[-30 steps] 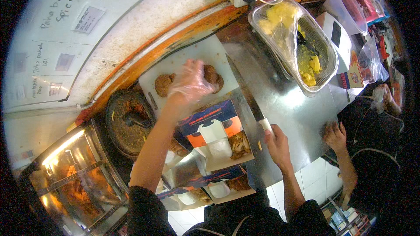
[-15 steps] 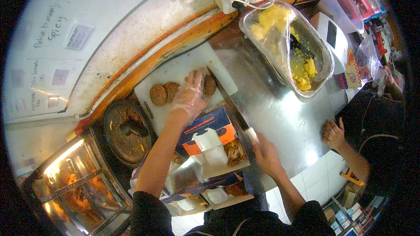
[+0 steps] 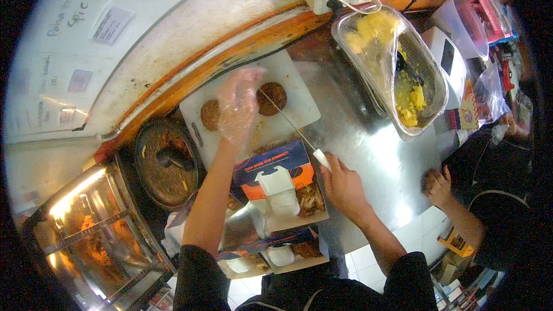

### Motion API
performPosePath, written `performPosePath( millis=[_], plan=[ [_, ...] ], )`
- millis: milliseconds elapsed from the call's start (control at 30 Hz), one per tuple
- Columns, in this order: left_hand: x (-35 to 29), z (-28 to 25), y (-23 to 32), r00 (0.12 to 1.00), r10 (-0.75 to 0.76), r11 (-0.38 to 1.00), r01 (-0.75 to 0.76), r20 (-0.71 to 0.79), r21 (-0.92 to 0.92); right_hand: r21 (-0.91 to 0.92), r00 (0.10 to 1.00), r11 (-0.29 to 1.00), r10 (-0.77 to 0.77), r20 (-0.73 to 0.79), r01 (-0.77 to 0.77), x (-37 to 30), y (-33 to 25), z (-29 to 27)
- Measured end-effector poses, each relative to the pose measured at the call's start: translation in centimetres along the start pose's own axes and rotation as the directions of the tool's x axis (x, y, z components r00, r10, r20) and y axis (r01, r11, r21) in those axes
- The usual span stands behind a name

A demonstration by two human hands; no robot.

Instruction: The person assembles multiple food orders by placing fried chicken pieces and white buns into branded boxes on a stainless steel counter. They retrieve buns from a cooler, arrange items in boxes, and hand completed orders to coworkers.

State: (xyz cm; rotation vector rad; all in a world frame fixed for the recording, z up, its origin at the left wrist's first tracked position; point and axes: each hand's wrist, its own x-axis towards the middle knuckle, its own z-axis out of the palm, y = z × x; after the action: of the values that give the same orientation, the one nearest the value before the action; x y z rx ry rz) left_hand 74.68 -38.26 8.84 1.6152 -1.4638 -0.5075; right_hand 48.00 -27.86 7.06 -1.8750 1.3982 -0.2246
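**Gloved hand over the patties**

Reaching farther than half a second ago, the gloved left hand [image 3: 237, 103] now spreads open-fingered over the white cutting board [image 3: 296, 89] — between two brown patties [image 3: 271, 98]. Rightward, the right hand [image 3: 344, 185] grips a knife [image 3: 291, 124] — blade angled across the board.

Light: bright and even over the white cutting board [image 3: 288, 106].
Warm glow: the heated display case [image 3: 86, 236], lower left of the board, is lit from inside.
Glare: pale sheen on the steel counter [image 3: 374, 155], right of the board.
Blur: the gloved left hand [image 3: 237, 103] over the board is smeared.
Distortion: straight edges bend; corners are black.
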Motion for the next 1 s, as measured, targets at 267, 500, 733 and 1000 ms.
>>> performPosePath(
  millis=[267, 500, 733, 1000],
  plan=[
    [-0.8, 7.6, 3.3, 0.602, -0.014, 0.897, -0.346, 0.798, 0.277, -0.167, 0.997, 0.985, 0.044, 0.058, -0.034, 1.0, -0.8, -0.4],
    [-1.4, 9.3, -0.1, 0.619, -0.099, 0.911, -0.259, 0.779, 0.322, -0.198, 0.987, 0.974, 0.129, 0.099, -0.107, 2.3, -1.1, 0.6],
    [-1.1, 9.3, 1.6, 0.697, -0.039, 0.878, -0.317, 0.716, 0.357, -0.074, 0.997, 0.997, -0.013, 0.082, 0.019, 2.7, 1.3, -0.4],
    [-1.1, 10.3, 3.2, 0.716, 0.024, 0.912, -0.302, 0.698, 0.279, -0.117, 0.999, 0.992, 0.039, 0.014, -0.038, 1.2, 1.1, -1.1]
  ],
)
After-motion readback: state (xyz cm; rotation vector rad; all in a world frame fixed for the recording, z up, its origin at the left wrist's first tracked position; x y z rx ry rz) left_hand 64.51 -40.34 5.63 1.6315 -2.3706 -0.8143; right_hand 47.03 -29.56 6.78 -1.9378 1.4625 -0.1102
